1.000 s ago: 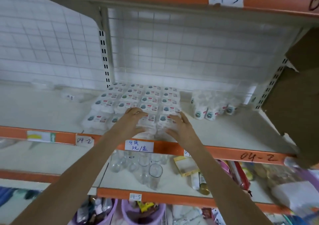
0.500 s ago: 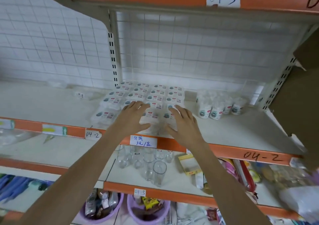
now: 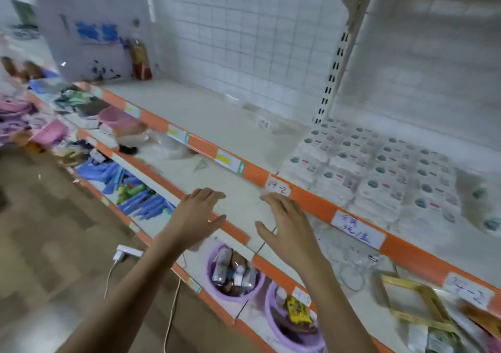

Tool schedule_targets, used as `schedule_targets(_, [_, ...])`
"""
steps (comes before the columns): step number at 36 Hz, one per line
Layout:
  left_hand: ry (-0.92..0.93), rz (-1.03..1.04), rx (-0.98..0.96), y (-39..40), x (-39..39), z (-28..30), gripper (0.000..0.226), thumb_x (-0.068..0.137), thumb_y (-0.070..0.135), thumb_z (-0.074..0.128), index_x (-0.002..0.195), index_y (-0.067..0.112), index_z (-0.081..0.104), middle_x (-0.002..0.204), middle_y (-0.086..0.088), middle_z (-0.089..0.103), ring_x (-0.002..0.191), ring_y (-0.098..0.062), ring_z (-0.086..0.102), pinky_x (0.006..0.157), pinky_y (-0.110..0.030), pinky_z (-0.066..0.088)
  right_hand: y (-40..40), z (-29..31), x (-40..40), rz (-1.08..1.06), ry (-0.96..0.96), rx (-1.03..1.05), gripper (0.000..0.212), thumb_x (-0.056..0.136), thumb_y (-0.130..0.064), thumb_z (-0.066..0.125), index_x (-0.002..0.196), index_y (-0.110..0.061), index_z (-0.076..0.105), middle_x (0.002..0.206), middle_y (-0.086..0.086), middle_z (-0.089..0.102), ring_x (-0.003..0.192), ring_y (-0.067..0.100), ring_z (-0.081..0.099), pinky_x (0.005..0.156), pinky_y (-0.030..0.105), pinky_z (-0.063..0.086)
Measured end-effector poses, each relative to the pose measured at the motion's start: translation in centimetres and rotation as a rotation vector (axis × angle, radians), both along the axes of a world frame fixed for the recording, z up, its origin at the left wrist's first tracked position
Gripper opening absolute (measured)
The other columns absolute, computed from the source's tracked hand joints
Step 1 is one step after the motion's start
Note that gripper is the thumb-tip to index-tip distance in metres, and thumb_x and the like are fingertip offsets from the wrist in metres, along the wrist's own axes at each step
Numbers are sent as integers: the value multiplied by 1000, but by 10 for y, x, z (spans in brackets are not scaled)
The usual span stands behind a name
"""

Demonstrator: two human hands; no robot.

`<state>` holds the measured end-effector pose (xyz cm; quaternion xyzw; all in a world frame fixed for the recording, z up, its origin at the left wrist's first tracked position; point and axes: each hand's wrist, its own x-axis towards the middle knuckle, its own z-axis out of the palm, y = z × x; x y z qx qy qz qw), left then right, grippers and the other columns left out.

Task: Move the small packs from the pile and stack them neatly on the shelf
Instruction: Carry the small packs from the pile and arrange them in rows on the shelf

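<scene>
Small white packs (image 3: 379,168) with teal and red printed marks lie in tidy rows on the cream metal shelf (image 3: 217,114) with the orange front edge, up and to the right of both hands and well apart from the fingers.

Nearest the camera, two bare forearms reach forward. The left hand (image 3: 196,217) hangs in front of the lower shelf edge, fingers straight and close together, thumb out to the right, holding nothing. The right hand (image 3: 288,226) hangs just beside it, palm down, fingers loosely spread and slightly bent, also holding nothing; its fingertips come near the handwritten white label (image 3: 277,187) on the orange edge but whether they touch it cannot be told.

Below the hands, a round lilac plastic tub (image 3: 234,271) holds several wrapped bottles or tubes (too blurred to name), and a second lilac tub (image 3: 291,323) beside it holds a yellow printed packet. To the right on the lower shelf stand clear drinking glasses (image 3: 349,266) and a flat yellow-rimmed box (image 3: 417,306). A white plug block (image 3: 127,252) with a cable lies on the brown floor.

Farther left, blue plastic pieces (image 3: 135,190) lie on a low shelf, and pink baskets (image 3: 113,117) beyond them. At the far end, a reddish bottle (image 3: 140,60) stands upright against the white tiled wall.
</scene>
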<state>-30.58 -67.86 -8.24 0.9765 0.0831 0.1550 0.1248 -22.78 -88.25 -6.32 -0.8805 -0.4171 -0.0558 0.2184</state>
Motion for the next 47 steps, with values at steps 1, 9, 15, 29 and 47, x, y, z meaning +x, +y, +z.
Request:
schedule_targets(1, [5,26,-12,12,-8,-2,64,74,52,35,117,12,61,112,-9,63,103,-29,59,85,-37,46,14,-5,-2,15,20,-6,47,92,-34,52,135,-20,41,140,-4,39,130,17,35,106,32,31])
schedule_targets(9, [16,95,-55,115,-46,-19,40,80,33,58,115,13,61,112,-6,63,102,-27,59,80,-35,50,120,-29,-17,66,105,-76,49,90,-41,46,136,-23,40,141,-5,38,129,17,36,104,30,31])
schedule_targets(15, [15,86,-68,185,-53,-29,41,83,30,63,121,16,58,118,-4,60,107,-22,57,83,-33,48,185,-38,-20,73,111,-107,46,92,-36,49,136,-25,40,141,-7,36,129,13,35,103,27,30])
schedule_targets(29, [-38,-22,-67,288,21,-3,38,87,31,59,123,19,55,124,1,57,112,-17,52,91,-28,42,269,-3,40,-2,38,130,34,88,-31,55,121,-21,56,124,-10,51,115,4,43,94,17,35])
schedule_targets(47, [-108,-331,-108,351,300,67,38,84,31,63,120,19,56,111,3,57,106,-15,52,92,-32,44,241,52,263,-610,76,-29,60,86,-29,59,140,-21,34,144,1,35,133,24,28,106,37,28])
